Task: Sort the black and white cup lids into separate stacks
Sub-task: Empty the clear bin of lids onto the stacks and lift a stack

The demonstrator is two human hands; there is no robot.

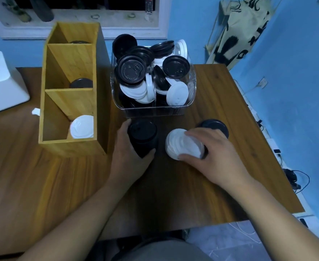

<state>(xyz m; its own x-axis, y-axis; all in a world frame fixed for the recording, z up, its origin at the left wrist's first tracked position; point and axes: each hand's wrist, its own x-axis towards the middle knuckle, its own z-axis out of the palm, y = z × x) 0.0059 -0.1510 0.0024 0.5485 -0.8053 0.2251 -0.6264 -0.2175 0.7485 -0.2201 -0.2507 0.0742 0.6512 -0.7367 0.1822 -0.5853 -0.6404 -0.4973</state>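
Table [41, 185]: brown wood-grain top, smooth, rectangular. Rack [70, 147]: pale bamboo-like wood, tall and boxy, with three open compartments in a row. The near one holds a round white lid [82, 127], the middle one a black lid [81, 83], and the far one shows only a dark rim. Bin [154, 110]: clear hard plastic with rounded corners, standing just right of the rack and heaped with mixed black and white lids. These are thin moulded discs with raised rims, some flat, some on edge. Black stack [142, 136]: matt nested lids forming a short column on the table in front of the bin. The left hand [128, 157] grips it, digits curled round its left and near sides, with the top lid uncovered. White stack [179, 144]: glossy nested lids, tilted, just right of the black stack and apart from it. The right hand [217, 153] holds it, fingers [189, 133] laid across its upper side and thumb pressed at its near edge. A dark edge shows at its right end under the palm. Further black lids [215, 125]: a low round pile on the table behind the right hand. Foam block [2, 85]: white, stepped, at the table's left edge.
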